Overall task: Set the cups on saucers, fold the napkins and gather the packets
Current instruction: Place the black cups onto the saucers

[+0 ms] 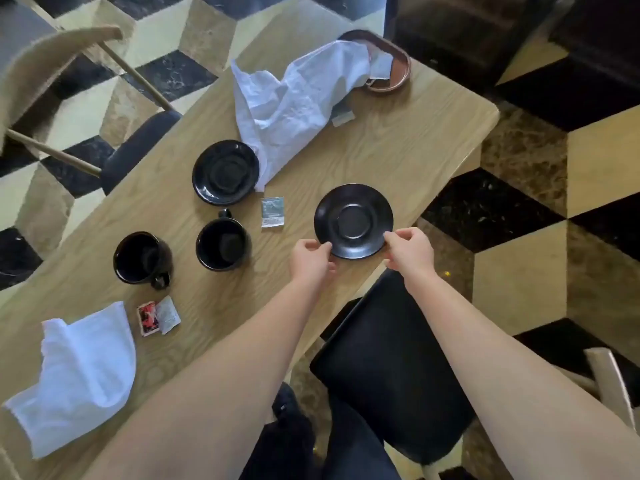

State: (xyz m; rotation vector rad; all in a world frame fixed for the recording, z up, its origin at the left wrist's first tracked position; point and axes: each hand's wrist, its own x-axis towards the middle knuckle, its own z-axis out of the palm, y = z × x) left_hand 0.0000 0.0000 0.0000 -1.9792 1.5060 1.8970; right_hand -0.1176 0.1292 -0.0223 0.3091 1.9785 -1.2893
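A black saucer (353, 220) lies near the table's right edge. My left hand (310, 259) pinches its near-left rim and my right hand (410, 249) pinches its near-right rim. A second black saucer (225, 172) sits farther left. Two black cups stand empty on the wood, one (223, 244) in the middle and one (142, 258) to its left. A green packet (273, 212) lies between the saucers. A red packet and a white packet (157, 316) lie near the left cup. One crumpled white napkin (287, 102) is at the back, another (79, 372) at the near left.
A brown oval tray (398, 72) sits at the far end of the wooden table (398, 140), partly under the napkin, with another packet (343, 116) peeking out. A black chair seat (388, 362) is below my right arm. A wooden chair (62, 64) stands at the far left.
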